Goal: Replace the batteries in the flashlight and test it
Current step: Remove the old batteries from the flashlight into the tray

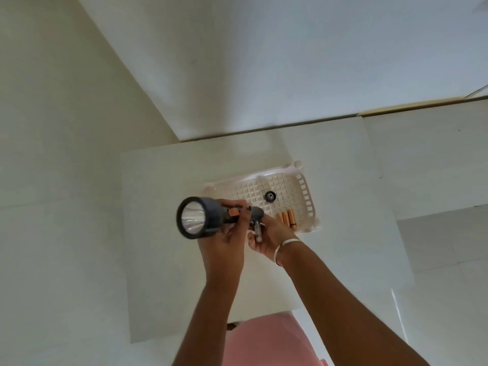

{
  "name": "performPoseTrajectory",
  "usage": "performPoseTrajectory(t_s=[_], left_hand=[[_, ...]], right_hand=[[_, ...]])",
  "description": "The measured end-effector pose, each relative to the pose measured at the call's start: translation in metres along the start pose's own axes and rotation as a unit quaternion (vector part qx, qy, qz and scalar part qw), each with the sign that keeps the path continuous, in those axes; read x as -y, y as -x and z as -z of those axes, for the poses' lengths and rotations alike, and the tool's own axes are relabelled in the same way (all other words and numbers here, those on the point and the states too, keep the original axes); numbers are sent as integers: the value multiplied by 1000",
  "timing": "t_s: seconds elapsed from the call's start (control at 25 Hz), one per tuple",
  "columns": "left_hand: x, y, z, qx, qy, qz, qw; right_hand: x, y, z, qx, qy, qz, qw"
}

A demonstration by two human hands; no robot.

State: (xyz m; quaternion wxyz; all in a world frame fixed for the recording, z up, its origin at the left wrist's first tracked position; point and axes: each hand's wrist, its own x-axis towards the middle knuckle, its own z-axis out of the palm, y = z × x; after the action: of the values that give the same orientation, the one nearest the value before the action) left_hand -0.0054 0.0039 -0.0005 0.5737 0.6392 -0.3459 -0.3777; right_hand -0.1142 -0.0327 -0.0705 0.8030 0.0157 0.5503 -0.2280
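Note:
A grey flashlight point(196, 217) with an orange switch and a wide reflector head points left, above the white table. My left hand point(224, 241) is wrapped around its handle. My right hand point(266, 237) grips a grey battery holder point(257, 223) right at the open rear end of the flashlight. Several copper-coloured batteries point(287, 217) lie side by side in the white plastic basket point(306, 196). A black round cap point(270, 196) rests on the basket's grid floor.
A small white table point(158, 260) stands against a white wall. Light floor tiles surround it. A pink garment point(269, 342) shows at the table's near edge. My right wrist wears a silver bangle point(286, 247).

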Motion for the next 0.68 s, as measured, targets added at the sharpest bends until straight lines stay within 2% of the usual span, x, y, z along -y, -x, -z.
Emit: performPoseTrajectory(t_s=[0.16, 0.28, 0.36, 0.4, 0.52, 0.68], left_hand=[[7, -7, 9, -30, 20, 34, 999], [10, -5, 14, -99, 121, 136, 978], [10, -3, 17, -149, 157, 193, 957], [8, -3, 18, -164, 168, 203, 951], [-1, -6, 25, -194, 186, 181, 946], [-13, -8, 32, -157, 184, 169, 955]], right_hand=[[-2, 0, 3, 40, -42, 26, 998], [1, 2, 5, 80, -34, 50, 995], [3, 0, 3, 55, 2, 73, 996], [3, -2, 3, 20, 3, 90, 996], [9, -6, 13, -77, -94, 151, 981], [16, -2, 22, -19, -95, 162, 982]])
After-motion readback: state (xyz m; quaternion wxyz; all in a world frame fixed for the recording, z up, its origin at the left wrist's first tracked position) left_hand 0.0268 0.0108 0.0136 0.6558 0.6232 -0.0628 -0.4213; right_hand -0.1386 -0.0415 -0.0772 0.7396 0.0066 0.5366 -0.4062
